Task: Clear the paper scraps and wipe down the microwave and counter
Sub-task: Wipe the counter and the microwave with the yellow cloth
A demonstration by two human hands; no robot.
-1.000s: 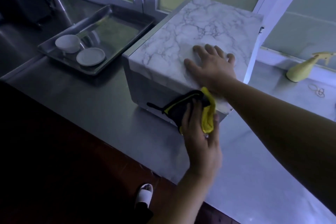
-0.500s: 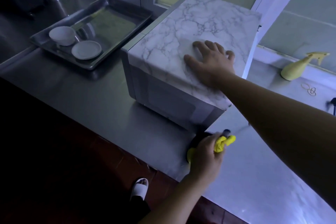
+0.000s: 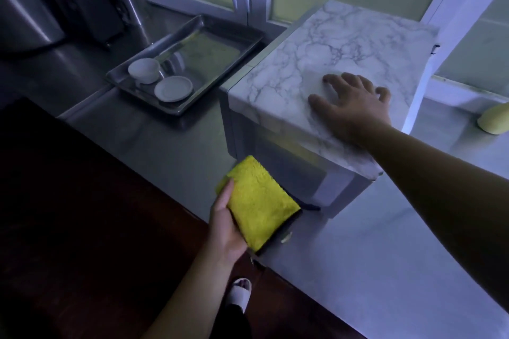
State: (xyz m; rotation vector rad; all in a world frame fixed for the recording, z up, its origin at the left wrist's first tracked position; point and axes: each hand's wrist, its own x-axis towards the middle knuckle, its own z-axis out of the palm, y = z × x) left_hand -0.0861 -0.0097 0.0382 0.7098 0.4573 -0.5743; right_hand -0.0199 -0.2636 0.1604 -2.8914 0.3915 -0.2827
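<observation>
The left hand (image 3: 223, 224) grips the yellow cloth (image 3: 259, 203) over the counter (image 3: 385, 256) edge, just before the microwave (image 3: 325, 44) door. The right hand (image 3: 355, 107) lies flat, fingers spread, on the microwave's top. Bare counter opens right of it; a tray (image 3: 217, 47) sits left.

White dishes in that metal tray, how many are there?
2. A white bowl sits at the tray's left end; a flat white saucer lies beside it, toward the microwave. The dim far end could hide more.
</observation>
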